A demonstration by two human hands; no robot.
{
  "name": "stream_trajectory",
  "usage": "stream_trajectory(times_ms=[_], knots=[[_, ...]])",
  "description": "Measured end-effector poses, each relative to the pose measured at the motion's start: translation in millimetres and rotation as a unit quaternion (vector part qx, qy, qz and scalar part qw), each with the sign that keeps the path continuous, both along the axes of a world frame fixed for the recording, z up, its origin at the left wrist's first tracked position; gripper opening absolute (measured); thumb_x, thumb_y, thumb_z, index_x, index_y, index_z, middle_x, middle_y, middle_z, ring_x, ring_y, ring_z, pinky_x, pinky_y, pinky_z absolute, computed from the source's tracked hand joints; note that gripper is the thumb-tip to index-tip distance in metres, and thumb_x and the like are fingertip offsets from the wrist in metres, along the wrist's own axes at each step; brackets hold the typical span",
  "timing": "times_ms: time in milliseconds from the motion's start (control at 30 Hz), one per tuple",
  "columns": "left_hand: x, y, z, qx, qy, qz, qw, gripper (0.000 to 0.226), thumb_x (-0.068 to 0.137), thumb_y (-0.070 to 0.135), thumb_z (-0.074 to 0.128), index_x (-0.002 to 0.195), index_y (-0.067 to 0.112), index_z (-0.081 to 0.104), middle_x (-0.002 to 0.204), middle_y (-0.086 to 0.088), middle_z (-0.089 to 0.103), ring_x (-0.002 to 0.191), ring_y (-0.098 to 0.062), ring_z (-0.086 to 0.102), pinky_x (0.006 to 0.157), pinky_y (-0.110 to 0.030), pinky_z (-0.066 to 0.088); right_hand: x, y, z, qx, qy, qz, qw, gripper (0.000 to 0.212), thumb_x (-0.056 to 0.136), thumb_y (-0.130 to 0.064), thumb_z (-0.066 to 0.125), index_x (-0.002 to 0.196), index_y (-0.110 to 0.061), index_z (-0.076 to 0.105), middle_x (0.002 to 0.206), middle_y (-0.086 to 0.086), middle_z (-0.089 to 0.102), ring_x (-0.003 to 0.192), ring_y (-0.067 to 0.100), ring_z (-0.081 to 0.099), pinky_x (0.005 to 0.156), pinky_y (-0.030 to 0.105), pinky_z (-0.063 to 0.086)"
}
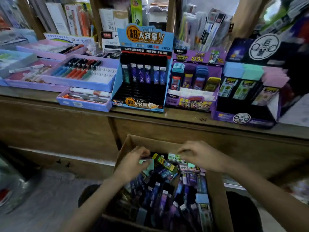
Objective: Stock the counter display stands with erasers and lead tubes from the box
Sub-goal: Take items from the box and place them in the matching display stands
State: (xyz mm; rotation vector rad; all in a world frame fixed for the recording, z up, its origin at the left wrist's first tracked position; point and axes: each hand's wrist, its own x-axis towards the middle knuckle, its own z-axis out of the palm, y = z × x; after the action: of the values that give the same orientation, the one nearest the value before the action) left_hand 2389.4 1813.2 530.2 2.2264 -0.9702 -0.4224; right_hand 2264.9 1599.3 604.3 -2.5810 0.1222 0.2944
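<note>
On the table, lilac pen trays sit at the left. Just right of them stands the blue lead-tube stand, with six tubes in its top row and bare slots below. Next come a purple eraser stand and a dark stand holding sleeved erasers in blue, green and pink.

Below the table, the cardboard box holds a jumble of lead tubes and erasers. Over its far end the left hand curls its fingers round a small packet, which is blurred. The right hand pinches a green-labelled eraser.
</note>
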Motion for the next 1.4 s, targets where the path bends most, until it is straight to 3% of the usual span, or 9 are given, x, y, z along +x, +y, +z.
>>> stream_trajectory(times_ms=[167, 333, 500, 633, 867, 1133, 1233, 1333, 1400], knots=[[-28, -2, -68, 0.119, 0.106, -0.042, 0.986, 0.037, 0.09, 0.026, 0.062, 0.121, 0.009, 0.05, 0.123, -0.009, 0.051, 0.113, -0.018, 0.05, 0.094, -0.026, 0.041, -40, -7, -80, 0.061, 0.12, -0.076, 0.988, 0.022, 0.093, -0.017, 0.057, 0.112, -0.007, 0.063, 0.095, -0.005, 0.06, 0.089, 0.009, 0.055, 0.067, 0.002, 0.038], [-39, 4, -103, 0.17, 0.152, -0.077, 0.971, 0.048, 0.085, 0.031, 0.068, 0.124, 0.012, 0.049, 0.126, -0.005, 0.051, 0.115, -0.016, 0.05, 0.088, -0.018, 0.038, -68, 5, -139, 0.107, 0.224, -0.113, 0.962, 0.03, 0.088, -0.018, 0.065, 0.114, -0.004, 0.059, 0.098, 0.005, 0.057, 0.091, 0.017, 0.056, 0.089, 0.033, 0.048], [-41, -16, -107, 0.252, 0.118, -0.018, 0.96, 0.061, 0.082, 0.053, 0.063, 0.12, 0.009, 0.049, 0.097, 0.0, 0.054, 0.095, -0.019, 0.055, 0.071, -0.026, 0.043, -72, 29, -162, -0.006, 0.207, -0.19, 0.96, 0.041, 0.082, -0.044, 0.067, 0.067, -0.012, 0.046, 0.073, 0.008, 0.053, 0.066, 0.018, 0.05, 0.054, 0.031, 0.032], [-59, -30, -119, 0.279, 0.054, -0.05, 0.957, 0.08, 0.076, 0.055, 0.068, 0.131, 0.005, 0.036, 0.129, -0.013, 0.032, 0.126, -0.03, 0.035, 0.102, -0.034, 0.035, -76, 50, -179, -0.036, 0.199, -0.17, 0.965, 0.053, 0.081, -0.041, 0.069, 0.116, -0.008, 0.047, 0.124, 0.012, 0.039, 0.117, 0.031, 0.042, 0.092, 0.036, 0.041], [-59, -26, -131, 0.286, -0.002, -0.127, 0.95, 0.089, 0.082, 0.058, 0.059, 0.15, 0.022, 0.015, 0.152, -0.012, 0.008, 0.139, -0.033, 0.008, 0.113, -0.042, 0.018, -70, 50, -194, -0.09, 0.1, -0.233, 0.963, 0.054, 0.092, -0.042, 0.053, 0.134, -0.011, 0.038, 0.13, 0.012, 0.032, 0.121, 0.029, 0.028, 0.101, 0.037, 0.031], [-65, -31, -135, 0.231, 0.031, -0.081, 0.969, 0.078, 0.077, 0.049, 0.069, 0.139, 0.015, 0.037, 0.142, -0.01, 0.039, 0.135, -0.03, 0.027, 0.115, -0.043, 0.013, -67, 57, -193, 0.087, 0.083, -0.229, 0.966, 0.051, 0.095, -0.024, 0.053, 0.14, -0.008, 0.038, 0.139, 0.008, 0.037, 0.13, 0.021, 0.036, 0.109, 0.03, 0.03], [-64, -30, -135, 0.256, 0.057, -0.09, 0.961, 0.076, 0.077, 0.055, 0.066, 0.137, 0.015, 0.04, 0.145, -0.01, 0.034, 0.135, -0.031, 0.023, 0.111, -0.041, 0.016, -67, 61, -192, 0.198, 0.084, -0.259, 0.942, 0.053, 0.092, -0.028, 0.058, 0.139, -0.013, 0.041, 0.14, 0.009, 0.047, 0.09, -0.016, 0.056, 0.077, 0.004, 0.042], [-61, -31, -136, 0.291, 0.08, -0.102, 0.948, 0.076, 0.075, 0.06, 0.065, 0.137, 0.023, 0.041, 0.149, -0.007, 0.028, 0.135, -0.034, 0.018, 0.109, -0.042, 0.022, -60, 64, -191, 0.257, 0.092, -0.322, 0.906, 0.056, 0.084, -0.035, 0.068, 0.131, -0.014, 0.048, 0.129, 0.004, 0.054, 0.106, 0.004, 0.055, 0.08, 0.013, 0.038], [-60, -33, -135, 0.304, 0.092, -0.107, 0.942, 0.078, 0.074, 0.059, 0.066, 0.137, 0.024, 0.04, 0.149, -0.008, 0.027, 0.135, -0.034, 0.018, 0.108, -0.042, 0.022, -56, 68, -193, 0.27, 0.086, -0.352, 0.892, 0.049, 0.08, -0.033, 0.073, 0.12, -0.011, 0.054, 0.112, 0.002, 0.06, 0.097, 0.011, 0.054, 0.069, 0.012, 0.038]])
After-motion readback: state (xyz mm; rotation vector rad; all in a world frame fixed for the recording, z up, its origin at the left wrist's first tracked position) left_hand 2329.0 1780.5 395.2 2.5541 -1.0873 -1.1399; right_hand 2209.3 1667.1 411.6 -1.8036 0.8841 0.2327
